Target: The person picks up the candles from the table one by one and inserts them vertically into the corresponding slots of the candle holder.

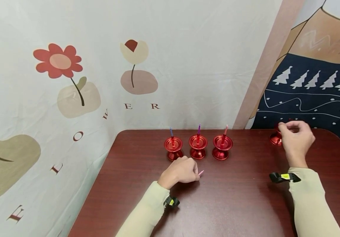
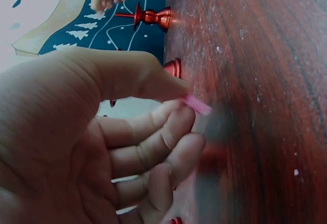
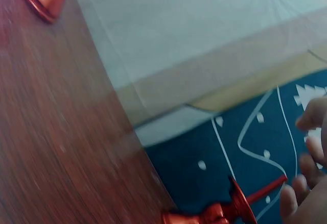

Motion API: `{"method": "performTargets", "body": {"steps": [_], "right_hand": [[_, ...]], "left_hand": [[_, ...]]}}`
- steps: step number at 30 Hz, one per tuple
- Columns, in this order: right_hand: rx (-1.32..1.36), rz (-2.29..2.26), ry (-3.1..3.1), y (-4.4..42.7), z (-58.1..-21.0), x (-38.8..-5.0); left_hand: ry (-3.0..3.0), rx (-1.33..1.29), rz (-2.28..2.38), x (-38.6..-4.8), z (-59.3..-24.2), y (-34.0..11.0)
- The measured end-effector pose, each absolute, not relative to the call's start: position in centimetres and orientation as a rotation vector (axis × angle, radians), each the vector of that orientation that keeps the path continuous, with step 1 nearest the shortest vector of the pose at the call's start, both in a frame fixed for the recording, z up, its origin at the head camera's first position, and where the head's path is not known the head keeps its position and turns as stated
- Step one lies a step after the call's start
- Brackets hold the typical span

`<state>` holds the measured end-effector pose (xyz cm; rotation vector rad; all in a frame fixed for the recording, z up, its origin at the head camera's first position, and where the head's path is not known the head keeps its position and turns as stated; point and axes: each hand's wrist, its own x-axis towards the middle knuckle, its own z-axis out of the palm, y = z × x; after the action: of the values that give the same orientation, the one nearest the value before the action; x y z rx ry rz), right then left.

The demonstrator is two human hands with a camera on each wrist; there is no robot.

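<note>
My left hand (image 1: 184, 169) pinches a small pink candle (image 2: 198, 105) between thumb and index finger, low over the table. Just behind that hand, three shiny red candle holders stand in a row. The left holder (image 1: 174, 154) carries a blue candle (image 1: 171, 132), the middle one (image 1: 197, 152) a purple candle (image 1: 199, 129). In the right one (image 1: 221, 153) stands a pinkish candle (image 1: 225, 129). At the far right, my right hand (image 1: 299, 140) hovers by a fourth red holder (image 1: 275, 139), whose bare red stem (image 3: 268, 188) shows apart from the loosely curled fingers.
The brown wooden table (image 1: 232, 204) ends at the back against a pale cloth (image 1: 202, 82) printed with flowers and letters. To the right hangs a dark blue cloth (image 1: 309, 105) with white trees. The fourth holder stands near the table's back edge.
</note>
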<state>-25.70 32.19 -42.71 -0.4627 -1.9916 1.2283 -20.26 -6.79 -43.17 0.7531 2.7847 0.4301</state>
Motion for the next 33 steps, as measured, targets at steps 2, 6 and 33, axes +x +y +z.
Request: {"method": "performTargets", "body": {"steps": [2, 6, 33], "right_hand": [[-0.555, 1.227, -1.994, 33.0, -42.8, -25.7], [-0.626, 1.250, -2.143, 34.3, -43.0, -25.7], [-0.248, 1.055, -2.681, 36.4, -43.4, -25.7]], "left_hand": [[2.798, 0.784, 0.490, -20.3, -43.1, -6.8], [2.799, 0.837, 0.632, -20.5, -43.0, -6.6], [2.643, 0.906, 1.369, -20.5, -42.0, -5.9]]}}
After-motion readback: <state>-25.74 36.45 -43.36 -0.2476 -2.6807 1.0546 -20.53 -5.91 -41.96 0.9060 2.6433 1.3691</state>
